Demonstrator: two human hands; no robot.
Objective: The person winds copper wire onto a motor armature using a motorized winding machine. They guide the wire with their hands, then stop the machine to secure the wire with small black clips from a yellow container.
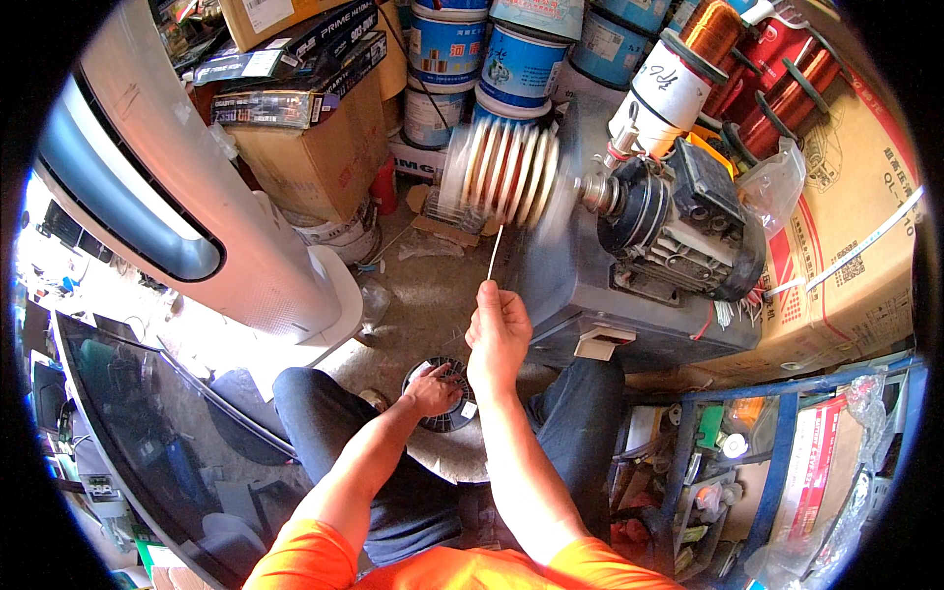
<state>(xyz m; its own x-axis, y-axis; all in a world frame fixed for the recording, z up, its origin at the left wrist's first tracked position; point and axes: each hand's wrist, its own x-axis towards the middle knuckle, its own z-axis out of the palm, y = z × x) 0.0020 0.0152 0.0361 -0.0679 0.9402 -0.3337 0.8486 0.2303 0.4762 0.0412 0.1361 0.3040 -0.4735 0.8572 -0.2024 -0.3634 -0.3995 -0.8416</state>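
Observation:
My right hand (499,329) is raised in front of me, thumb and fingers pinched on a thin pale strand (497,254). Whether that strand is bare wire or sleeving I cannot tell. It runs up, taut and straight, to a grooved winding former (500,175), whose pale discs are blurred as if turning. Reddish bands show between the discs. A shaft joins the former to an electric motor (703,231) on a grey machine base (565,285). Lower down, between my knees, my left hand (433,392) lies with fingers outstretched over a black spool (454,418) on the floor.
Large copper wire spools (801,98) and a cardboard carton (855,226) stand right of the motor. Blue-and-white buckets (521,64) are stacked behind the former. A tall white appliance (197,197) leans in at left. A blue-framed shelf (782,472) sits at lower right.

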